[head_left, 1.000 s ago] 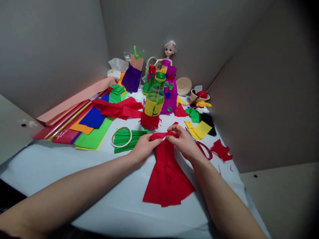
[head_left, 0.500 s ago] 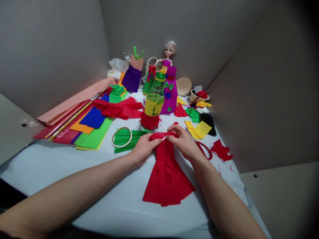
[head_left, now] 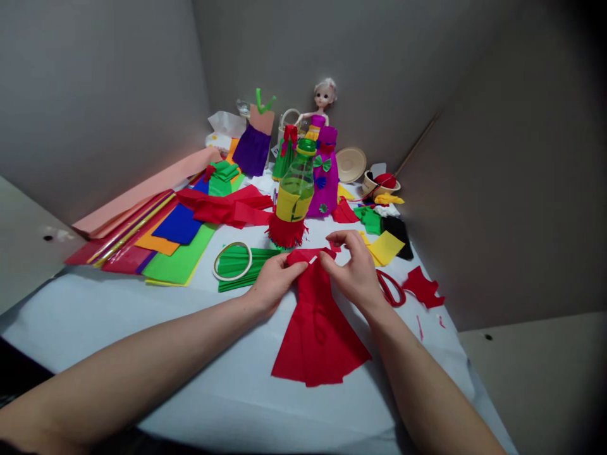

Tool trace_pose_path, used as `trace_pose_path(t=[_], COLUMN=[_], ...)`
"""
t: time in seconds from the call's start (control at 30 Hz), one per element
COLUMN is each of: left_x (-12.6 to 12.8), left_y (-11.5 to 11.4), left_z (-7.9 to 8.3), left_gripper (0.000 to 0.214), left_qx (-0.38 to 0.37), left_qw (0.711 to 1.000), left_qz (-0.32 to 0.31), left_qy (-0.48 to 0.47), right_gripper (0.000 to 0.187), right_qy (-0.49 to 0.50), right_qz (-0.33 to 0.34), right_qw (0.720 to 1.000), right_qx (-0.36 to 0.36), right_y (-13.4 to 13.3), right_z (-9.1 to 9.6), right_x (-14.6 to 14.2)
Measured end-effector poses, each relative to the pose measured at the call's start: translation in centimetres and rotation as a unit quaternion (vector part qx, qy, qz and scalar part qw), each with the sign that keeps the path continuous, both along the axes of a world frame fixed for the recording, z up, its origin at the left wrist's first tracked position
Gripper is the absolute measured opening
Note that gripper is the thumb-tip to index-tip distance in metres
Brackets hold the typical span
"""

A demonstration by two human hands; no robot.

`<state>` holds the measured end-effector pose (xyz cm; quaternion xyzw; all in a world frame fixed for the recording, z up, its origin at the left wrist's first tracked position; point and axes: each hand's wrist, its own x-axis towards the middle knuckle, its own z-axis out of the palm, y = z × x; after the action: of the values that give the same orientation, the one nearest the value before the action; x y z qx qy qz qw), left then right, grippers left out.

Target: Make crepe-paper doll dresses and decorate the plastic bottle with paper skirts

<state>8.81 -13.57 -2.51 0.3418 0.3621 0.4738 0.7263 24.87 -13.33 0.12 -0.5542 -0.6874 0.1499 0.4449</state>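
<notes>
"So, where's the red paper dress (head_left: 317, 335)?"

"Flat on the worktop (head_left: 190, 354), directly in front of the person, its skirt fanned out toward them and its top edge under both hands."

"And the left grip (head_left: 275, 284)?"

"Closed on that top edge, with thumb and fingers pressed together on the paper."

"The right grip (head_left: 353, 268)?"

"Its fingertips are bunched just above the same edge, close to a small white scrap (head_left: 313, 260). Whether they're pinching anything, nobody could tell from this view."

"What lies beside the dress?"

"On the left, a white tape roll (head_left: 232, 260) rests on pleated green paper (head_left: 249, 272). On the right, red-handled scissors (head_left: 391, 289) lie near a yellow paper sheet (head_left: 385, 248)."

"And farther ahead?"

"A plastic bottle (head_left: 294, 189) with a yellow band and a red paper fringe stands just past the hands. Behind it, a doll (head_left: 324, 95) stands at a magenta paper gown (head_left: 324, 170)."
</notes>
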Motion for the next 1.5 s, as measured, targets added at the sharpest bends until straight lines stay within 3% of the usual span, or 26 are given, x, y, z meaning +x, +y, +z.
trace_pose_path(t=[0.1, 0.27, 0.67, 1.5], left_x=[0.0, -0.1, -0.1, -0.3], left_y=[0.0, -0.1, -0.1, 0.0], left_z=[-0.2, -0.1, -0.1, -0.4], left_gripper=[0.028, 0.027, 0.027, 0.023], left_qx=[0.008, 0.023, 0.051, 0.062], left_qw=[1.000, 1.000, 0.995, 0.993], left_qz=[0.013, 0.012, 0.000, -0.019], left_qy=[0.005, 0.015, 0.082, 0.099], right_gripper=[0.003, 0.010, 0.012, 0.012], right_qy=[-0.140, -0.221, -0.238, -0.192], right_qz=[-0.015, 0.010, -0.001, 0.030], right_qw=[0.989, 0.975, 0.971, 0.977], right_qx=[0.052, 0.019, -0.032, -0.086], right_y=[-1.0, -1.7, -1.7, -1.5], right_z=[0.9, 1.1, 1.1, 1.4], right_x=[-0.4, -0.7, -1.0, -0.6])
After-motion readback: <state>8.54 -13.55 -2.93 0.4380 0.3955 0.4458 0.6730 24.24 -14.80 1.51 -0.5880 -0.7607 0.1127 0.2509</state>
